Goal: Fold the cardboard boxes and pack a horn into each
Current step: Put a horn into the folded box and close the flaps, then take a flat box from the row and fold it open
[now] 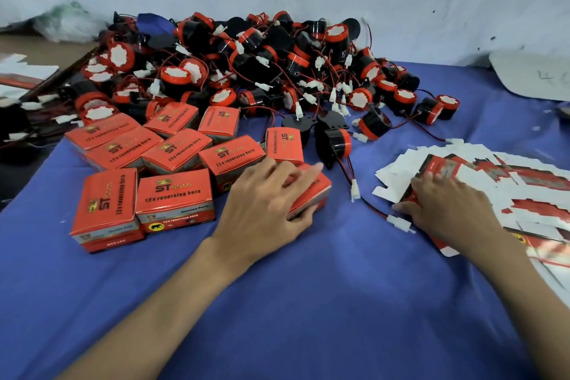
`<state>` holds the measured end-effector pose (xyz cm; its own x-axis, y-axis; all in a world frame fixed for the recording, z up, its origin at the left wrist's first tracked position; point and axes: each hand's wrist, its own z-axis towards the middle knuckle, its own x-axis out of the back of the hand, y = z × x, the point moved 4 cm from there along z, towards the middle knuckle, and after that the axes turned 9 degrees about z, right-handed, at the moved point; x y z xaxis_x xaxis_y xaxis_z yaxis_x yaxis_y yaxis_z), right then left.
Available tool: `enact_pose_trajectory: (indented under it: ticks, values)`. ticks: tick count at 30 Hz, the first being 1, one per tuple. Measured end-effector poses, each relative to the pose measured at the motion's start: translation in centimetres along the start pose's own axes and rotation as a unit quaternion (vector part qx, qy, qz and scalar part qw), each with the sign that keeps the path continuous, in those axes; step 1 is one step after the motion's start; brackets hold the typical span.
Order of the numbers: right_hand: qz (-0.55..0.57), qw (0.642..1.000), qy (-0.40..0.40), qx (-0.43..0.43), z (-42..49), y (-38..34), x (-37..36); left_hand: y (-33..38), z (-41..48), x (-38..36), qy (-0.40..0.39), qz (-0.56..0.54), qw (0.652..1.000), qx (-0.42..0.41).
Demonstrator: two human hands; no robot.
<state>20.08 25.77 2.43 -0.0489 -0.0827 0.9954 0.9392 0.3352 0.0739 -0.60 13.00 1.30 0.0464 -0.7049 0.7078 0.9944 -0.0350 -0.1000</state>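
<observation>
Hands at work on blue cloth [308, 302]: left hand [271, 194] grips one closed red cardboard box [314, 191] mid-frame, beside nine others [175, 197]; right hand [447, 203] rests, fingers spread, on fanned flat box blanks [539, 188]. Uncountable black-and-red horns [246, 55] are heaped behind.

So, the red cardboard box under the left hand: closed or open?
Closed, where visible: the red cardboard box the left hand grips shows flat faces, no raised flaps.
</observation>
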Motion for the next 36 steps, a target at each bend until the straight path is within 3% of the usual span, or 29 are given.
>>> enact_pose_trajectory:
  ticks: [4,6,8,9,11,12,14,16,20,21,25,26,31,34,36]
  values:
    - [-0.074,0.989,0.121,0.052,-0.9,-1.4,1.7,-0.5,0.1,0.7,-0.066,0.140,0.984,0.092]
    - [0.021,0.969,0.242,0.054,-1.3,-1.2,3.3,-0.8,0.2,1.4,-0.050,0.164,0.980,0.101]
    - [0.161,0.875,0.448,0.085,-2.7,-0.3,5.9,-0.4,0.6,2.4,0.012,0.049,0.997,0.062]
    - [0.201,0.837,0.495,0.114,-3.3,-0.2,6.6,-0.1,1.1,3.0,0.046,-0.053,0.996,0.054]
    - [0.293,0.816,0.455,0.204,-3.2,-1.4,6.7,0.2,1.9,3.8,0.052,-0.297,0.946,0.116]
    - [0.346,0.820,0.390,0.236,-3.1,-2.4,6.1,0.1,2.2,3.8,0.017,-0.419,0.888,0.188]
    - [0.395,0.834,0.280,0.263,-3.0,-4.6,4.4,0.6,1.9,2.3,-0.129,-0.582,0.746,0.297]
    - [0.427,0.837,0.223,0.259,-2.9,-5.8,2.5,1.8,1.1,1.4,-0.283,-0.623,0.665,0.298]
    - [0.508,0.824,0.132,0.213,-2.6,-6.5,0.5,2.8,-0.6,0.3,-0.351,-0.692,0.520,0.358]
    - [0.531,0.815,0.118,0.198,-2.6,-6.6,0.4,3.0,-0.9,0.1,-0.356,-0.711,0.494,0.353]
    - [0.631,0.757,0.086,0.146,-2.5,-6.4,0.4,3.4,-0.8,-0.1,-0.352,-0.755,0.460,0.306]
    - [0.653,0.742,0.077,0.135,-2.4,-6.3,0.3,3.5,-0.9,-0.1,-0.358,-0.753,0.459,0.305]
    - [0.669,0.723,0.083,0.150,-2.8,-6.5,0.5,4.6,-0.9,0.3,-0.357,-0.719,0.532,0.268]
    - [0.673,0.708,0.057,0.206,-3.2,-6.7,1.1,3.9,-0.2,0.7,-0.307,-0.638,0.659,0.254]
    - [0.644,0.724,0.011,0.248,-3.6,-7.3,1.2,3.2,-0.2,0.2,-0.289,-0.580,0.719,0.251]
